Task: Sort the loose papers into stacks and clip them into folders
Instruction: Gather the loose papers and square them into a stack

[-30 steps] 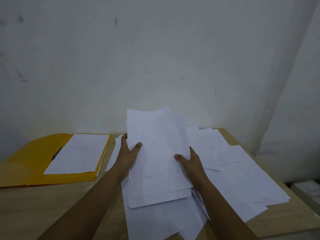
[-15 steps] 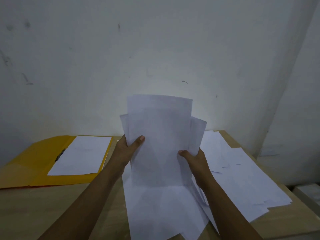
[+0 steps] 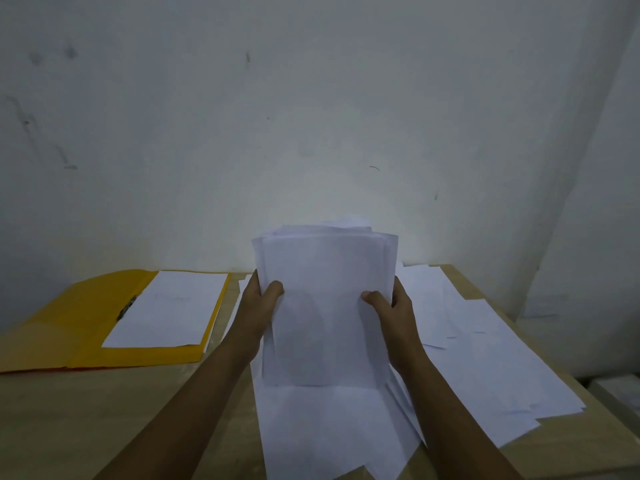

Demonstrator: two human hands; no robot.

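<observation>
A stack of white papers [image 3: 325, 306] stands upright on its bottom edge over the sheets on the table. My left hand [image 3: 258, 303] grips its left edge, thumb on the front. My right hand [image 3: 391, 306] grips its right edge the same way. More loose papers [image 3: 485, 358] lie spread flat to the right and below the stack. An open yellow folder [image 3: 86, 327] lies at the left, with a white sheet [image 3: 169, 308] on its right half and a dark clip [image 3: 126, 308] at the fold.
The wooden table [image 3: 104, 420] meets a white wall [image 3: 311, 116] at the back. Its right edge runs diagonally past the loose papers. A pale object [image 3: 616, 393] sits lower, beyond the table's right side.
Both hands have raised the gathered sheets from lying flat to standing upright, and the uneven edges have drawn together into a squarer stack.
</observation>
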